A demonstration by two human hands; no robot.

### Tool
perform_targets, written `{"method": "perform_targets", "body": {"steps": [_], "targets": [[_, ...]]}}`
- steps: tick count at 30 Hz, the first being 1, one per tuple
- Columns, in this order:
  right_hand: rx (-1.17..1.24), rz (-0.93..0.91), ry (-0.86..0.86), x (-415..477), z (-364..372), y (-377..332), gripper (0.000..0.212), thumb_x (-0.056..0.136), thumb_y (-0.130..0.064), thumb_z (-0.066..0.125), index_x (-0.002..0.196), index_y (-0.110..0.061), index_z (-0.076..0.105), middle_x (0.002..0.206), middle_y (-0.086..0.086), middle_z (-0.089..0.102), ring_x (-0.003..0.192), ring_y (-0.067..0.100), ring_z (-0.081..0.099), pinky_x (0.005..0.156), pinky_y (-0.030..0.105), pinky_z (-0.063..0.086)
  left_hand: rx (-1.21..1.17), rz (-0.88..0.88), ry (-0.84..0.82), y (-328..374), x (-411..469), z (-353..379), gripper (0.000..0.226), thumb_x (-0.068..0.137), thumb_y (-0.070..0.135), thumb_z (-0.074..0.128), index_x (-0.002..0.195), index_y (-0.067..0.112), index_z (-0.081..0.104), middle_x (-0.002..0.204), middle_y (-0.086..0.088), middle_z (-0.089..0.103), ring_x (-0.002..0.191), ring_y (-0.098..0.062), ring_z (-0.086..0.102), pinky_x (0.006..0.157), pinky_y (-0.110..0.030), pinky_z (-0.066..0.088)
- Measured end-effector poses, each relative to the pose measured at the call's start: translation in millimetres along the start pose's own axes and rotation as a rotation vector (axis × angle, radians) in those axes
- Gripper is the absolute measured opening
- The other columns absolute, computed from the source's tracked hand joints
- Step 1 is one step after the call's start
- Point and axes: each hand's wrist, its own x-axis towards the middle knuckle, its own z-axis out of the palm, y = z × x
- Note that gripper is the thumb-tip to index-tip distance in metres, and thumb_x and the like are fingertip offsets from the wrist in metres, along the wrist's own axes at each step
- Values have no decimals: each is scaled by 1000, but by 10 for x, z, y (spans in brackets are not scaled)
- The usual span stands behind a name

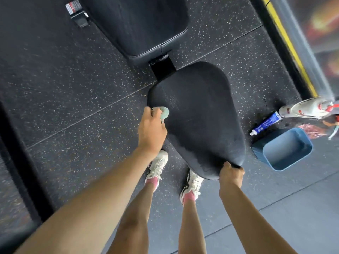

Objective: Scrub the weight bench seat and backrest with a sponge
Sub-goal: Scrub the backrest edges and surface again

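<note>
Speckled gym floor (73,92); left hand (151,129) presses sponge (165,112) on seat (198,116).

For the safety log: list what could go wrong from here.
The sponge in the left hand sits at the seat's left edge, so a stroke may slide off it. The blue tub and tube lie on the floor beside the seat; a sidestep might kick them.

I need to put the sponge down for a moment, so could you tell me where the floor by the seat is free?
The speckled floor left of the seat is bare, as is the grey floor this side of the blue tub. Right of the seat it is crowded: tub, tube and spray bottle.
</note>
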Motion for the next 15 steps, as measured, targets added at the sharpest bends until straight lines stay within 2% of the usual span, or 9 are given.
{"method": "perform_targets", "body": {"steps": [2,4,6,8,10,11,13,15], "targets": [[-18,-13,-38,49,-38,-35,49,93,-21,49,138,-3,35,130,24,49,118,40,48,100,44,39,-87,27,-71,181,-609,161,31,65,-4,72,92,7,60,91,-10,54,68,-27,60,59,-32,52],[-39,-37,-83,77,-98,-43,49,94,-25,48,137,-6,36,118,20,54,107,35,53,99,46,42,-161,155,-216,382,-1173,280,40,56,-3,77,90,12,61,87,-5,54,63,-22,60,50,-27,49],[-61,-65,-120,145,-154,-6,46,90,-28,48,131,-6,44,100,13,51,90,28,49,83,41,46,-192,193,-325,490,-1394,304,44,59,0,77,97,16,62,88,-3,53,63,-22,61,49,-28,50],[-86,-82,-143,281,-218,78,48,83,-32,47,125,-9,52,94,11,51,85,26,47,72,36,42,-233,10,-165,465,-1125,252,39,69,-1,72,103,15,60,94,-6,52,70,-27,61,56,-35,53],[-107,-94,-169,395,-285,122,45,82,-31,46,121,-11,56,94,11,54,86,27,52,76,37,42,-230,-250,54,321,-624,105,31,82,2,64,111,11,57,106,-12,50,83,-34,58,71,-42,51],[-126,-110,-179,390,-334,98,42,83,-30,46,119,-10,57,95,12,57,88,29,56,79,39,46,-215,-339,104,236,-394,27,29,86,3,59,114,9,55,111,-14,49,87,-35,57,76,-42,47],[-141,-139,-226,379,-416,17,29,90,-22,47,109,-4,61,98,17,61,90,33,61,85,45,51,-143,-365,121,167,-190,5,27,89,5,56,116,7,53,114,-16,49,89,-36,56,78,-41,44],[-128,-152,-252,357,-473,-50,21,93,-15,46,82,-6,62,88,16,64,82,33,62,81,45,51,-116,-284,87,319,-413,148,25,84,0,59,108,5,54,106,-17,51,81,-37,57,71,-43,46]]}}
